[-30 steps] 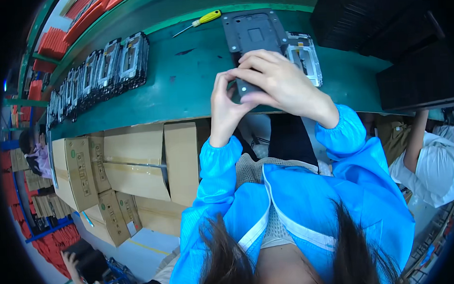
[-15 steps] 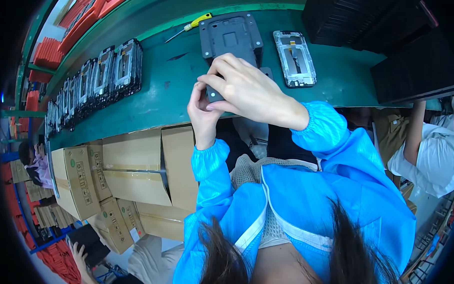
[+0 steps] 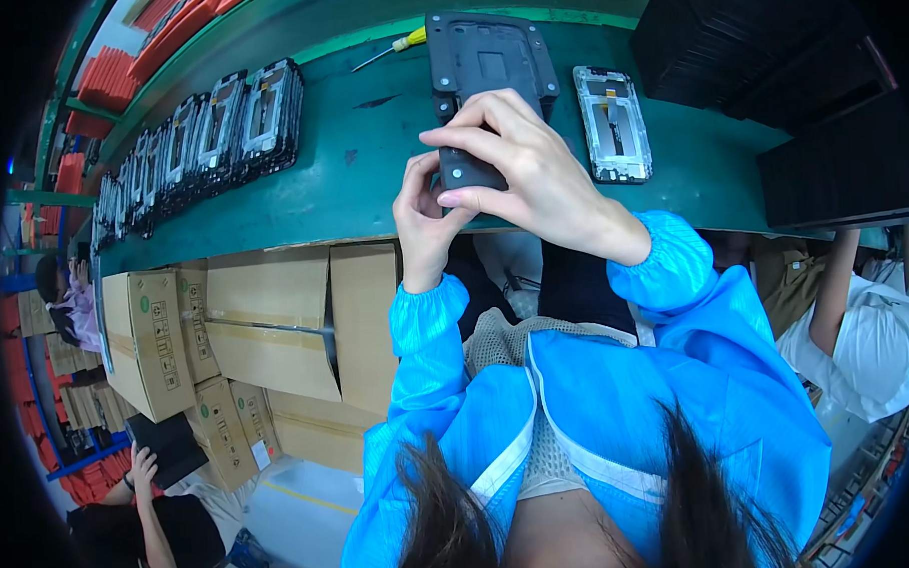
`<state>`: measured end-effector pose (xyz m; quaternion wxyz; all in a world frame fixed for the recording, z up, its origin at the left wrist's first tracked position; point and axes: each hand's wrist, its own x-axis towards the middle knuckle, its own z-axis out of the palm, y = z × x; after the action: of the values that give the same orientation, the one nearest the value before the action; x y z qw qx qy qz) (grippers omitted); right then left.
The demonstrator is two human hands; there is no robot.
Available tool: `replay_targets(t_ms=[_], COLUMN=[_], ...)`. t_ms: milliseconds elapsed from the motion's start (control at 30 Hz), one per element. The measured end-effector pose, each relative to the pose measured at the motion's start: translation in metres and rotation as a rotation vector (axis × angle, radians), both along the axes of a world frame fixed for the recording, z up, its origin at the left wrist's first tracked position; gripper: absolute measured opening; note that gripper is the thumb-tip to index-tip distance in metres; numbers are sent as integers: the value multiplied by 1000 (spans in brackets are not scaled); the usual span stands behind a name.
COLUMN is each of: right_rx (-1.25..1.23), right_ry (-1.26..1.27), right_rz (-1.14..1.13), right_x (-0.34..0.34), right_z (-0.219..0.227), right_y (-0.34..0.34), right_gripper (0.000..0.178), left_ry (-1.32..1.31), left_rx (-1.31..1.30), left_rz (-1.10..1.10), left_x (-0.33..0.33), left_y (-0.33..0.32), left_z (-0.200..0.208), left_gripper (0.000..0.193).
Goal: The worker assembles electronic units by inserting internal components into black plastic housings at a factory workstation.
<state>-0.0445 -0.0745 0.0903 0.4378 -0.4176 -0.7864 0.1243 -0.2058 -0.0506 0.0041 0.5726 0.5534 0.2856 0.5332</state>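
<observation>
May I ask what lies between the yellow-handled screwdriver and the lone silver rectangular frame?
The head view shows a dark grey rectangular fixture, partly covered by the right hand.

This looks like an electronics assembly workshop: a long, green-topped workbench [image 3: 357, 202] carries rows of flat, silver-and-black device frames [image 3: 214, 127] at left, a thin, yellow-handled screwdriver [image 3: 409, 40] at the far side and a dark grey, rectangular studded fixture [image 3: 492, 57]. Brown cardboard cartons [image 3: 270, 295] stand near left; flat, orange-red trays [image 3: 105, 80] are stacked far left; a white-clothed co-worker [image 3: 872, 340] is at right.
</observation>
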Motion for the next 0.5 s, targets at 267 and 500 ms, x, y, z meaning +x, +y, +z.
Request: replay_targets(t_ms=[267, 500], right_rx=[-5, 54], right_ry=[164, 57], right_rz=[7, 180], right_x=[3, -49], right_z=[13, 12], right_y=[-2, 19], right_gripper=[49, 47], left_ry=[0, 217], left_rx=[15, 172], left_rz=[-23, 313], left_x=[-4, -2], left_y=[-5, -30], left_z=[-1, 2], left_gripper=[62, 49])
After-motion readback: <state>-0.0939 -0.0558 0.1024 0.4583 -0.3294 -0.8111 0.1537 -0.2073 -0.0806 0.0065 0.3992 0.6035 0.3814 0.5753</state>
